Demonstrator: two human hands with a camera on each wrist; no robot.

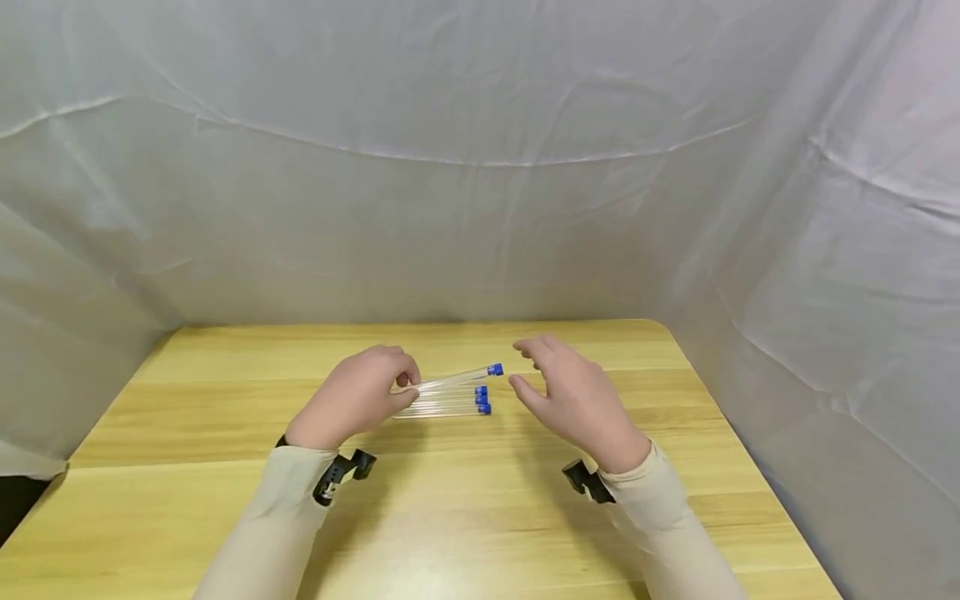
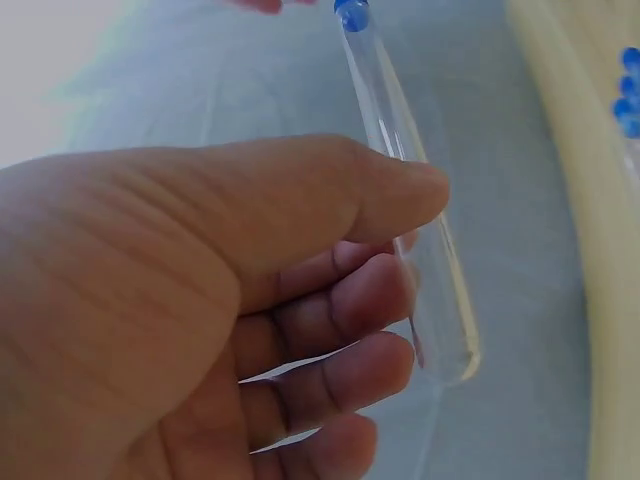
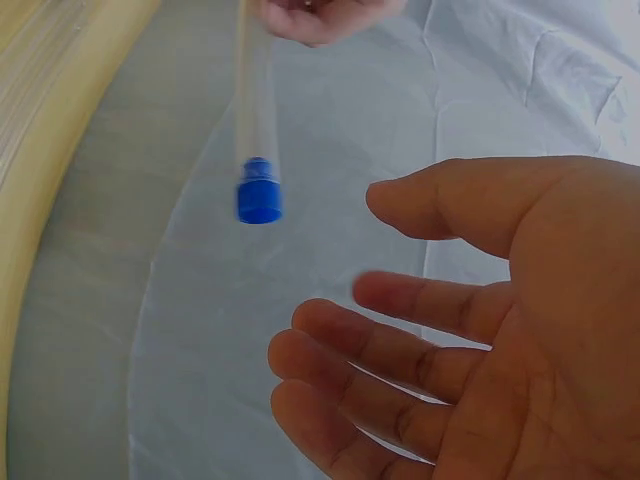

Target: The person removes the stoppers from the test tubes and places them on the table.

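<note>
From the head view, the left hand [image 1: 358, 397] pinches the closed end of a clear tube [image 1: 456, 379] between thumb and fingers, lifting it at a slant above the wooden table [image 1: 450, 517]. Its blue cap [image 1: 495, 369] points right, toward the right hand [image 1: 573, 398]. That hand hovers just beside the cap with fingers loosely spread, holding nothing and not touching the tube. Beneath the lifted tube, more tubes [image 1: 446, 404] with blue caps lie side by side on the table, near its middle. Pale cloth [image 1: 480, 167] hangs behind and to both sides.

In the left wrist view, the thumb [image 2: 330, 200] presses the tube [image 2: 410, 200] against the curled fingers [image 2: 340, 330]; the rounded end sticks out below the grip, and the cap [image 2: 351, 13] is at the far end.

In the right wrist view, the right palm [image 3: 530, 330] is open, fingers relaxed and apart. The cap [image 3: 259, 196] hangs in the air near the fingertips, clear of them.
</note>
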